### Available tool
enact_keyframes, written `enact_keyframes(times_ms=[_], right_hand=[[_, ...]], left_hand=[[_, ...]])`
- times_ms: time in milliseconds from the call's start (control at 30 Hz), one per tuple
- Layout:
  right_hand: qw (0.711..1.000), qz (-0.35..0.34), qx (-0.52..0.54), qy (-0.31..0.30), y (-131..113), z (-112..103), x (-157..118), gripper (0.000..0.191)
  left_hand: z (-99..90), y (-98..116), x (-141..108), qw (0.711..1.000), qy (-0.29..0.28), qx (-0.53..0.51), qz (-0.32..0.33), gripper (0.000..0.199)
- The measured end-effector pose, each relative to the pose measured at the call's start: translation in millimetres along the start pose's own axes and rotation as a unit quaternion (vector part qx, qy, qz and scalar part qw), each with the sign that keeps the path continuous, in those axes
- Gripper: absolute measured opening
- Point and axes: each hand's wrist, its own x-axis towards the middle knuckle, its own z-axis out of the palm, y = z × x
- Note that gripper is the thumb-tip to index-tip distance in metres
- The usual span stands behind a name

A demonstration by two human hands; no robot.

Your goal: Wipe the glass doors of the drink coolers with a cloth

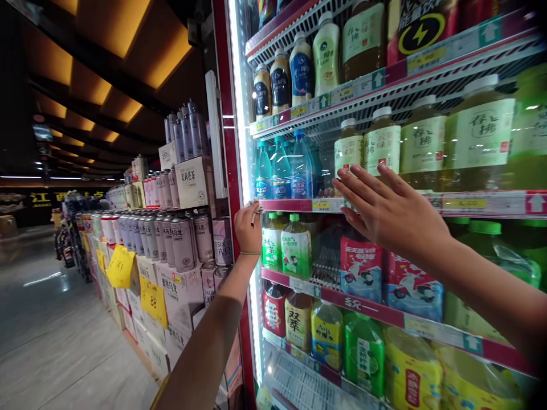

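My left hand (248, 228) is closed at the left edge of a drinks cooler, beside its bright light strip; a small dark and pale item shows at its fingertips, too small to name. My right hand (384, 208) is stretched out with fingers apart, palm toward the glass, in front of the middle shelves. Behind it stand tea bottles with pale labels (423, 145). Blue bottles (281, 171) stand on the same shelf, above green-capped bottles (296, 245). Red packs with a scooter picture (361, 267) sit below my right hand.
Left of the cooler's red frame (247, 341), stacked cans (183, 239) and cartons (182, 285) line the aisle, with yellow price signs (152, 302). A white vertical handle (216, 134) is near the frame. Grey floor (64, 336) runs along the far left.
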Motion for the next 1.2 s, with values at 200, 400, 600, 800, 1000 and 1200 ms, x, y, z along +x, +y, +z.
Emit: enact_keyframes(times_ms=[200,400,600,800,1000,1200], right_hand=[[1.000,-0.007,0.007,0.007,1,1,0,0.072],[1.000,-0.008,0.009,0.015,1,2,0,0.072],[1.000,-0.009,0.004,0.016,1,3,0,0.072],[1.000,-0.011,0.001,0.010,2,2,0,0.075],[1.000,-0.010,0.002,0.001,1,0,-1,0.077],[0.999,-0.003,0.040,0.009,1,2,-1,0.077]], left_hand=[[-2.6,6,-25,0.998,-0.037,-0.017,0.054,0.023],[-9.2,0,-22,1.000,-0.024,0.008,0.017,0.025],[-18.3,-15,-25,0.999,-0.033,0.017,-0.001,0.023],[-17.1,3,-33,0.992,-0.110,-0.025,0.054,0.022],[-1.8,37,-29,0.999,0.007,-0.017,-0.028,0.025],[3.6,54,-28,0.993,-0.071,-0.041,0.084,0.030]])
